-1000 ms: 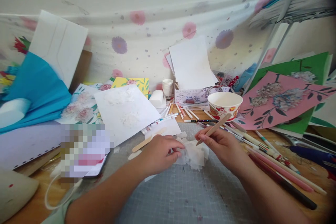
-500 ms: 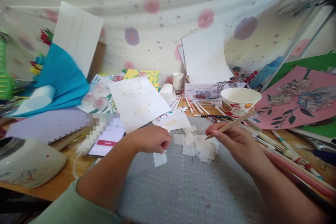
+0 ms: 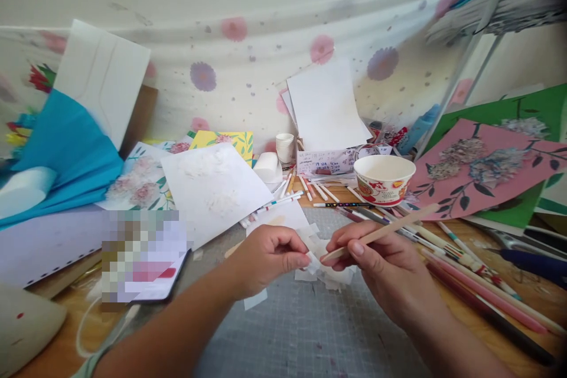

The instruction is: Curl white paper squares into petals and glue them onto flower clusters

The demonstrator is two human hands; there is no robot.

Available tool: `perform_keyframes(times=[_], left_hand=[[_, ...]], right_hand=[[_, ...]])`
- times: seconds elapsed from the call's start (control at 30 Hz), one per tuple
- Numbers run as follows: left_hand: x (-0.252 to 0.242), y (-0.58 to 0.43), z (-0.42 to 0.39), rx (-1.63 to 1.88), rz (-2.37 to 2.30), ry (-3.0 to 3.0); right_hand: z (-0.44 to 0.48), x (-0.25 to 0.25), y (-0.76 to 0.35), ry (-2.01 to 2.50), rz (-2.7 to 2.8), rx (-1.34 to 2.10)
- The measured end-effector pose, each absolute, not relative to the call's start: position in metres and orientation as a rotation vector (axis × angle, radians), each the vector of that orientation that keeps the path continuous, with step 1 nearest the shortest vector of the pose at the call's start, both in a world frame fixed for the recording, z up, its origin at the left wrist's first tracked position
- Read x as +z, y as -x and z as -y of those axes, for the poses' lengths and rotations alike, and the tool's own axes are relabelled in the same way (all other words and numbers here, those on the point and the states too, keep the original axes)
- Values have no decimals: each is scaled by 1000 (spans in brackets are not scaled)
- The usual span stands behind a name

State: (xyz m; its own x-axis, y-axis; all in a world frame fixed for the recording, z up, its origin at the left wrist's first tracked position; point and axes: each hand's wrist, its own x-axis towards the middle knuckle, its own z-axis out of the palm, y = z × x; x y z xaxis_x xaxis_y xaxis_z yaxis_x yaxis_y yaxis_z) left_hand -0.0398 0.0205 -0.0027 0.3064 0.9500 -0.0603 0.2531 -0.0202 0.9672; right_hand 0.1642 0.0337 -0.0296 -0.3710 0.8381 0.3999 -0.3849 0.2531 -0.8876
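Observation:
My left hand (image 3: pixel 277 257) is closed, its thumb and finger pinching a small white paper square (image 3: pixel 313 264). Just to its right, my right hand (image 3: pixel 381 257) grips a flat wooden craft stick (image 3: pixel 398 224). The stick's lower tip is close to the pinched paper; whether they touch I cannot tell. A loose pile of white paper squares (image 3: pixel 339 277) lies beneath the two hands on the grey cutting mat (image 3: pixel 283 336), partly hidden by them. One more paper square (image 3: pixel 256 300) lies under my left wrist.
Behind my left hand rests a white sheet (image 3: pixel 195 218) with pale fluffy shapes. A paper bowl (image 3: pixel 385 183) stands behind my right hand. Pens (image 3: pixel 491 292) crowd the right side, and a phone (image 3: pixel 172 274) lies at left. Stacked paper cups (image 3: pixel 284 147) stand farther back.
My left hand has moved right and now holds a paper square beside the stick. My right hand has brought the stick tip left and lower. The whole view has shifted.

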Motion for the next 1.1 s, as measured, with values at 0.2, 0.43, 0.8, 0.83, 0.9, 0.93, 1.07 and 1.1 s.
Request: perform_keyframes(times=[0.2, 0.43, 0.8, 0.83, 0.9, 0.93, 1.07, 1.1], left_hand=[[-4, 38, -18, 837, -1162, -1530], [-6, 36, -16, 833, -1188, -1573], [-9, 34, -16, 872, -1177, -1554], [-9, 33, -15, 876, -1167, -1534], [-9, 31, -14, 882, -1141, -1491], [-9, 30, -13, 883, -1127, -1472], [-10, 27, -12, 902, -1048, -1419], [-11, 27, -12, 912, -1023, -1409]], right_hand=[[-26, -26, -165, 378, 1464, 1289], [-20, -20, -166, 399, 1588, 1185], [-22, -16, -166, 437, 1658, 988], [-22, -16, -166, 418, 1657, 988], [-22, -17, -166, 390, 1673, 1007], [-22, -17, -166, 386, 1685, 1018], [-23, -19, -163, 431, 1675, 1047], [-24, -19, -162, 443, 1666, 1052]])
